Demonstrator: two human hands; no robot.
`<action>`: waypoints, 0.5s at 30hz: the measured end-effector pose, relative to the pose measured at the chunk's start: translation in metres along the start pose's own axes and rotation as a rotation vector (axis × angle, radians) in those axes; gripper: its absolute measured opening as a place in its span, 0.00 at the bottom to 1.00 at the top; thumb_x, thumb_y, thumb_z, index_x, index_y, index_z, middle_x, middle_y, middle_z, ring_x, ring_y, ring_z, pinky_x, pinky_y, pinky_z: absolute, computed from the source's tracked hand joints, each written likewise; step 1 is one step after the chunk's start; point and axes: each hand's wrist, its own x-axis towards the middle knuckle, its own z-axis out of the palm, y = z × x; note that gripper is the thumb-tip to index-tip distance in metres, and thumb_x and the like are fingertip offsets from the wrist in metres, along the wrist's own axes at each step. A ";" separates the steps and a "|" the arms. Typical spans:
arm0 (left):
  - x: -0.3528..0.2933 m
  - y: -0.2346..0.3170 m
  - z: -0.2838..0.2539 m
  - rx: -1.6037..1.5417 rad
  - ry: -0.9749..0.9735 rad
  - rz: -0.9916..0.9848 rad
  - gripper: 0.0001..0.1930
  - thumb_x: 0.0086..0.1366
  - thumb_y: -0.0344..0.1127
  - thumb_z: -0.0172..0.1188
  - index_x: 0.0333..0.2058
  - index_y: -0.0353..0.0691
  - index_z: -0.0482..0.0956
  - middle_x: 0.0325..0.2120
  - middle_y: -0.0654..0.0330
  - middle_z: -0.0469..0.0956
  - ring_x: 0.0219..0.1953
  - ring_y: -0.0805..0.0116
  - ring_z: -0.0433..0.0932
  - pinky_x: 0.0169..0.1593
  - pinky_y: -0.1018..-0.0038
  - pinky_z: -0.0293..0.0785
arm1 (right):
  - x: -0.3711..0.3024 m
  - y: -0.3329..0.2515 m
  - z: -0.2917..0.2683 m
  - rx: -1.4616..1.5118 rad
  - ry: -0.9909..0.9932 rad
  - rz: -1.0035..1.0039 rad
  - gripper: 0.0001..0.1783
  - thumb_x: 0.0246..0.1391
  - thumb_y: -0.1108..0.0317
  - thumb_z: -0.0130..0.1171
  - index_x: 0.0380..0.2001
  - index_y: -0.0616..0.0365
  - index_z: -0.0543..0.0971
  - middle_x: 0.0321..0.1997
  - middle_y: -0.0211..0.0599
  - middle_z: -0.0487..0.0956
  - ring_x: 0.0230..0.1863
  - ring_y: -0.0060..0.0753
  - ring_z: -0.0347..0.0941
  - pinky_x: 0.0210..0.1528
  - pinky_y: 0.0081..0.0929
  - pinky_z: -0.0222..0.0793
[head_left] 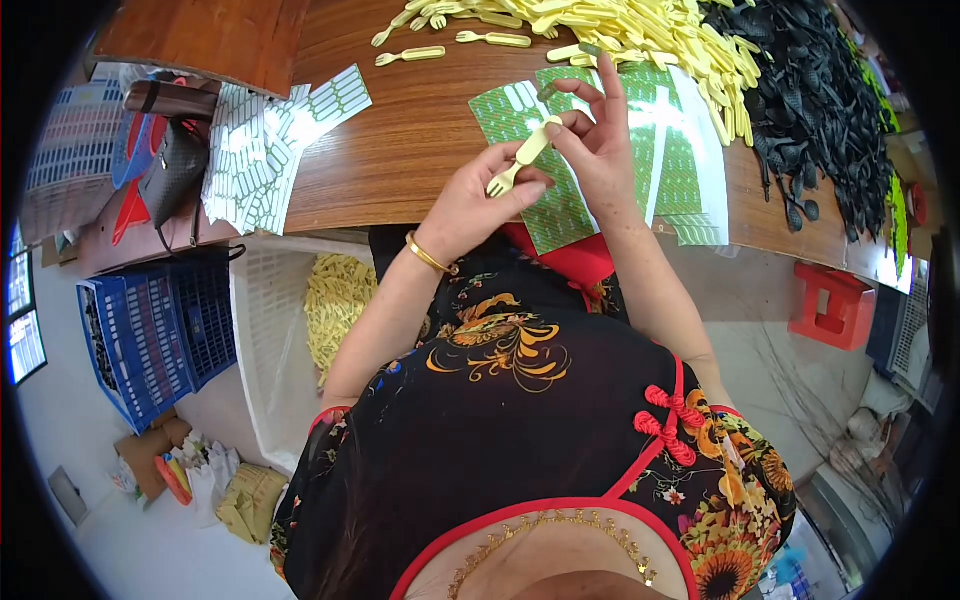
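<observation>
My left hand grips a small pale-yellow plastic fork near its tines, between thumb and fingers. The tines point down to the left, and the handle slants up to the right. At the handle's far end, my right hand pinches with its thumb; its other fingers are raised and spread. Greenish coverings or patches show on two of its fingertips, but I cannot tell what they are. Under the hands lie green sticker sheets with small repeated labels. More green sheets lie to the right, on white backing.
A heap of yellow forks covers the table's far side, beside black plastic cutlery. Used label sheets lie left. A white crate with yellow pieces stands below, by a blue crate. A red stool stands right.
</observation>
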 end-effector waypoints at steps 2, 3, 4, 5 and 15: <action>0.006 0.002 -0.010 -0.039 -0.088 -0.092 0.16 0.76 0.37 0.53 0.57 0.36 0.74 0.45 0.56 0.83 0.45 0.71 0.81 0.54 0.74 0.76 | -0.002 -0.001 0.002 0.031 -0.032 0.020 0.52 0.56 0.83 0.59 0.78 0.48 0.45 0.61 0.41 0.70 0.42 0.16 0.74 0.46 0.17 0.74; 0.007 0.001 -0.013 0.011 -0.095 -0.072 0.16 0.78 0.40 0.50 0.56 0.35 0.74 0.45 0.57 0.83 0.45 0.72 0.82 0.51 0.74 0.77 | -0.001 0.001 0.001 -0.077 -0.060 -0.032 0.52 0.56 0.83 0.60 0.78 0.48 0.45 0.62 0.43 0.71 0.43 0.19 0.74 0.49 0.21 0.74; 0.006 0.000 -0.013 0.008 -0.090 -0.073 0.16 0.78 0.40 0.50 0.56 0.35 0.74 0.45 0.57 0.83 0.45 0.72 0.82 0.51 0.74 0.77 | 0.000 0.004 -0.001 -0.185 -0.087 -0.085 0.52 0.56 0.82 0.60 0.77 0.48 0.46 0.62 0.44 0.71 0.45 0.21 0.75 0.51 0.24 0.74; 0.006 0.004 -0.010 -0.045 -0.053 -0.120 0.16 0.78 0.39 0.50 0.55 0.36 0.74 0.44 0.58 0.83 0.43 0.74 0.81 0.49 0.76 0.77 | 0.003 0.004 -0.002 -0.415 -0.046 -0.190 0.52 0.55 0.80 0.63 0.77 0.50 0.48 0.58 0.42 0.75 0.49 0.24 0.74 0.55 0.28 0.71; 0.006 -0.005 -0.007 -0.250 0.104 -0.189 0.12 0.73 0.30 0.50 0.53 0.40 0.71 0.28 0.70 0.65 0.26 0.82 0.60 0.28 0.83 0.57 | -0.002 -0.017 0.011 -0.079 0.057 0.046 0.44 0.53 0.78 0.69 0.71 0.57 0.61 0.35 0.30 0.83 0.59 0.32 0.76 0.68 0.35 0.65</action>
